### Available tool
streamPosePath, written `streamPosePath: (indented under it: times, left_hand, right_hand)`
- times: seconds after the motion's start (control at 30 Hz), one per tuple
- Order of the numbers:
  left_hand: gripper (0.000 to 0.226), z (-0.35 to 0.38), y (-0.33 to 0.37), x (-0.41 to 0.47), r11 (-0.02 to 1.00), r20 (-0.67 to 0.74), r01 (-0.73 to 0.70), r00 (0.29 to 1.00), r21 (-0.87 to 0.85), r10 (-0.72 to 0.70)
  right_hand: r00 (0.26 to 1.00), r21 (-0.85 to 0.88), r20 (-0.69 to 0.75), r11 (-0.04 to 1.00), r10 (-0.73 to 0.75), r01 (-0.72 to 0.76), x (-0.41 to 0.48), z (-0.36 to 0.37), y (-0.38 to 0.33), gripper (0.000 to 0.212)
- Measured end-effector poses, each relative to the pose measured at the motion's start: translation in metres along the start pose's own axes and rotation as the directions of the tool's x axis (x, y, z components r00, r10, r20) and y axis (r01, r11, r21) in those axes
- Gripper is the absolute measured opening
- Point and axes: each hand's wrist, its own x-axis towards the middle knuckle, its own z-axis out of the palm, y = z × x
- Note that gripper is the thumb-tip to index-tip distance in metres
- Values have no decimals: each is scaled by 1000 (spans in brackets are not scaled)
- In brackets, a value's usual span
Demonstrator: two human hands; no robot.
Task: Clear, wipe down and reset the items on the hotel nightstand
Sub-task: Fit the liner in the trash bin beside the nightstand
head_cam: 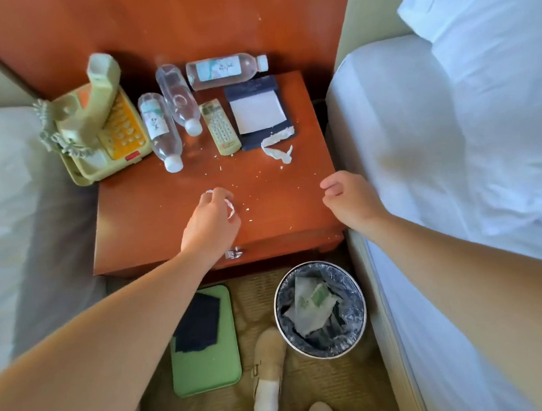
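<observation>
The wooden nightstand (153, 214) carries an old telephone (95, 128), three water bottles lying flat (160, 133) (179, 97) (226, 69), a remote control (219, 126), a notepad in a dark holder (257, 112), a torn paper strip (278, 148) and scattered crumbs (247, 207). My left hand (211, 224) rests on the front middle of the top, fingers closed on a small white paper scrap (230, 208). My right hand (348, 199) hovers at the right front corner, fingers loosely curled, holding nothing.
A lined waste bin (320, 308) with paper inside stands on the carpet below the nightstand. A green tray (206, 343) with a dark cloth (198, 324) lies left of it. Beds flank both sides. My feet are at the bottom.
</observation>
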Motion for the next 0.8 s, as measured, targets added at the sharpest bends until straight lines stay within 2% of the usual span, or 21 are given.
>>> streamPosePath:
  times: [0.13,0.33,0.43,0.57,0.7,0.8]
  left_hand:
    - [49,-17,-31,27,942,57,-182,983,281,173]
    - [59,-31,-57,60,810,281,-402,910,427,304]
    - [57,-33,-63,72,798,330,-462,877,387,348]
    - [29,-35,-70,85,772,290,-551,831,318,474]
    - [12,-31,-74,91,731,283,-614,788,297,547]
    - [10,-28,-71,92,772,259,-580,812,262,522]
  right_hand:
    - [999,-116,17,992,-44,46,29,9,-23,43]
    - [984,-270,-5,948,-179,171,80,34,-49,55]
    - [970,-314,-14,922,-241,225,101,47,-62,53]
    - [968,-372,33,896,-247,242,114,60,-70,53]
    - [972,-398,-6,892,-235,213,115,71,-65,36]
    - [977,-364,-52,915,-205,173,109,70,-58,17]
